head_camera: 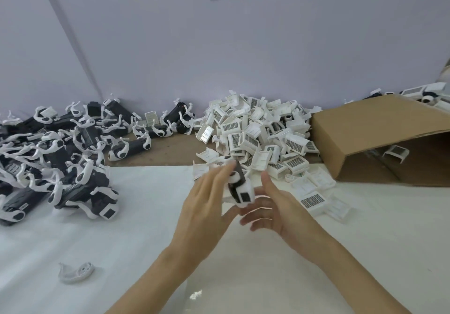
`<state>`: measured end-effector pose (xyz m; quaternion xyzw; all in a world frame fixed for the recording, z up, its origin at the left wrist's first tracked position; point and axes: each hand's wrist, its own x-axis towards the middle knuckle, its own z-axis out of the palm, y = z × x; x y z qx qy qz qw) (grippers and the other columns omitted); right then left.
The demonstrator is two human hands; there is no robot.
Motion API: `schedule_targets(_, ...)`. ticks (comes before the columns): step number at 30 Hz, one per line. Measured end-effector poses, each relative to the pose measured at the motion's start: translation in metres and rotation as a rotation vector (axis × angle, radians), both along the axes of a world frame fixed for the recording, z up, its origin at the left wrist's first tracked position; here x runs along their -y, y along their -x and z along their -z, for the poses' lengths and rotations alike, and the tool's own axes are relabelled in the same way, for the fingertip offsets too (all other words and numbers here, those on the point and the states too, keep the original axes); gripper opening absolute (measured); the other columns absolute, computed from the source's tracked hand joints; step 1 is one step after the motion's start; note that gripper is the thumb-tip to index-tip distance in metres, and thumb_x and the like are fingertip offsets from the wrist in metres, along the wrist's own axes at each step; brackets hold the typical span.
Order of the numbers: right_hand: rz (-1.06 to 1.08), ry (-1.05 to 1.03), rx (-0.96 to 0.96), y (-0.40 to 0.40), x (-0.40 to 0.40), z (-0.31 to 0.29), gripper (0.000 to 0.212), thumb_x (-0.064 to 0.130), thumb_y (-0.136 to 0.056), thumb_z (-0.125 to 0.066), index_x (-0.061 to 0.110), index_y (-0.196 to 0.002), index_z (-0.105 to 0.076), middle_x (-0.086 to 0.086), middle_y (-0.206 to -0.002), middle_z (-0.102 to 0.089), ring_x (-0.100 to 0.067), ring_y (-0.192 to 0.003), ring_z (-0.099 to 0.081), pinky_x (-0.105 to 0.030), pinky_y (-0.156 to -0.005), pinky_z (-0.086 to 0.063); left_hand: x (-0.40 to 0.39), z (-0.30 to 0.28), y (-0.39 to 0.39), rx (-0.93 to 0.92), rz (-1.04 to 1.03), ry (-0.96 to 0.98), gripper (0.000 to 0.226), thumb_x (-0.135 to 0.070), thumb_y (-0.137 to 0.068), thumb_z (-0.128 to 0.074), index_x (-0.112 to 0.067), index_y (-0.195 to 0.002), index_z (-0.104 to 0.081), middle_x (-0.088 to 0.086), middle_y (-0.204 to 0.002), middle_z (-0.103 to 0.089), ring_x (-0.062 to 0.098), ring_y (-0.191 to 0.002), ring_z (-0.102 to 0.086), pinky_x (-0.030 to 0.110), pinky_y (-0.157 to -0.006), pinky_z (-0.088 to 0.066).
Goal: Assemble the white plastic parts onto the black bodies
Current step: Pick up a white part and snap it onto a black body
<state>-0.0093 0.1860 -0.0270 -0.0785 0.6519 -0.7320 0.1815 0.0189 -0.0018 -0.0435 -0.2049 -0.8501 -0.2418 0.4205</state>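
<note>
A black body [235, 187] with a white plastic part fitted on its near end is held up above the white table between both hands. My left hand [204, 206] lies along its left side with straight fingers, and the thumb comes up under its near end, pinching it. My right hand [275, 211] is cupped just right of it, thumb raised and apart from the body, fingers loosely bent below it. A heap of loose white plastic parts [258, 138] lies behind the hands. A pile of black bodies with white parts on them [63, 162] fills the left side.
An open cardboard box [379, 128] lies on its side at the right, with a white part inside. A single white curved piece [76, 272] lies near the front left. White sheet [136, 216] covers the table; a wall stands close behind.
</note>
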Motion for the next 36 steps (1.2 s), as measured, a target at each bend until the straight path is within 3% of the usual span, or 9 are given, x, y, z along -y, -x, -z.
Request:
schedule_targets(3, -0.086, 0.04, 0.007, -0.004, 0.001, -0.002, 0.074, 0.069, -0.087, -0.071, 0.002, -0.121, -0.069, -0.026, -0.105, -0.072, -0.034, -0.085, -0.073, -0.037, -0.079, -0.06, 0.0, 0.0, 0.0, -0.02, 0.061, 0.184, 0.082, -0.02, -0.087, -0.087, -0.008, -0.155, -0.041, 0.004, -0.143, -0.05, 0.022, -0.129, -0.055, 0.029, -0.111, -0.045)
schedule_targets(8, 0.039, 0.0, -0.039, 0.003, -0.006, 0.001, 0.053, 0.047, -0.079, -0.082, 0.011, -0.117, -0.073, -0.016, -0.102, -0.073, -0.028, -0.088, -0.075, -0.035, -0.084, -0.06, 0.003, 0.001, -0.009, 0.238, 0.197, 0.071, 0.083, -0.056, -0.096, -0.07, -0.024, -0.161, -0.03, -0.015, -0.153, -0.043, 0.006, -0.141, -0.046, 0.016, -0.116, -0.037)
schedule_targets(11, 0.053, -0.073, -0.119, 0.008, -0.016, -0.003, 0.028, 0.025, -0.089, -0.079, 0.025, -0.117, -0.076, -0.015, -0.115, -0.071, -0.027, -0.094, -0.075, -0.038, -0.091, -0.06, 0.0, 0.0, -0.008, 0.175, 0.173, 0.023, 0.065, -0.054, -0.104, -0.06, -0.019, -0.156, -0.044, -0.012, -0.148, -0.056, 0.005, -0.139, -0.05, 0.03, -0.114, -0.042)
schedule_targets(15, -0.089, -0.246, -0.292, 0.014, -0.036, -0.011, 0.044, 0.028, -0.09, -0.078, 0.033, -0.132, -0.068, 0.007, -0.127, -0.073, -0.019, -0.116, -0.069, -0.042, -0.108, -0.053, 0.0, -0.008, -0.004, 0.283, 0.01, -0.306, 0.06, -0.054, -0.102, -0.06, -0.028, -0.155, -0.046, -0.015, -0.155, -0.047, 0.003, -0.148, -0.041, 0.018, -0.117, -0.034)
schedule_targets(17, -0.172, -0.258, -0.316, 0.016, -0.046, -0.015, 0.053, 0.035, -0.084, -0.077, 0.035, -0.136, -0.066, 0.009, -0.131, -0.071, -0.013, -0.124, -0.066, -0.037, -0.111, -0.05, 0.006, -0.014, -0.004, 0.567, 0.052, -0.495, 0.066, -0.066, -0.096, -0.058, -0.038, -0.153, -0.044, -0.019, -0.127, -0.061, -0.007, -0.128, -0.055, 0.006, -0.104, -0.037)
schedule_targets(21, -0.141, -0.149, -0.347, 0.02, -0.047, -0.014, 0.05, 0.042, -0.081, -0.077, 0.036, -0.131, -0.07, 0.005, -0.129, -0.072, -0.017, -0.125, -0.065, -0.036, -0.108, -0.052, 0.006, -0.011, 0.0, 0.894, 0.35, -0.936, 0.059, -0.054, -0.093, -0.066, -0.022, -0.142, -0.059, 0.011, -0.106, -0.077, 0.026, -0.103, -0.076, 0.038, -0.103, -0.053)
schedule_targets(25, -0.02, 0.084, -0.261, 0.021, -0.026, -0.001, 0.039, 0.047, -0.087, -0.076, 0.02, -0.116, -0.075, -0.009, -0.114, -0.074, -0.027, -0.109, -0.069, -0.038, -0.098, -0.054, 0.002, -0.014, 0.003, 0.909, 0.471, -1.232, 0.065, -0.038, -0.085, -0.079, 0.001, -0.133, -0.058, 0.019, -0.113, -0.069, 0.035, -0.089, -0.071, 0.038, -0.079, -0.061)
schedule_targets(31, 0.015, 0.14, -0.067, 0.009, -0.007, 0.007, 0.043, 0.049, -0.094, -0.071, 0.013, -0.116, -0.078, -0.018, -0.113, -0.075, -0.03, -0.113, -0.072, -0.036, -0.093, -0.057, 0.003, -0.015, -0.001, 0.965, 0.341, -1.112, 0.068, -0.057, -0.082, -0.078, -0.007, -0.123, -0.055, 0.014, -0.09, -0.061, 0.036, -0.067, -0.065, 0.045, -0.07, -0.055)
schedule_targets(36, -0.014, 0.174, -0.083, 0.008, -0.01, 0.002, 0.038, 0.031, -0.098, -0.067, 0.006, -0.126, -0.068, -0.011, -0.116, -0.073, -0.028, -0.111, -0.064, -0.045, -0.107, -0.045, 0.008, -0.013, 0.0, 0.93, 0.411, -1.04, 0.066, -0.054, -0.079, -0.082, -0.01, -0.119, -0.053, 0.015, -0.115, -0.069, 0.04, -0.088, -0.073, 0.043, -0.082, -0.058)
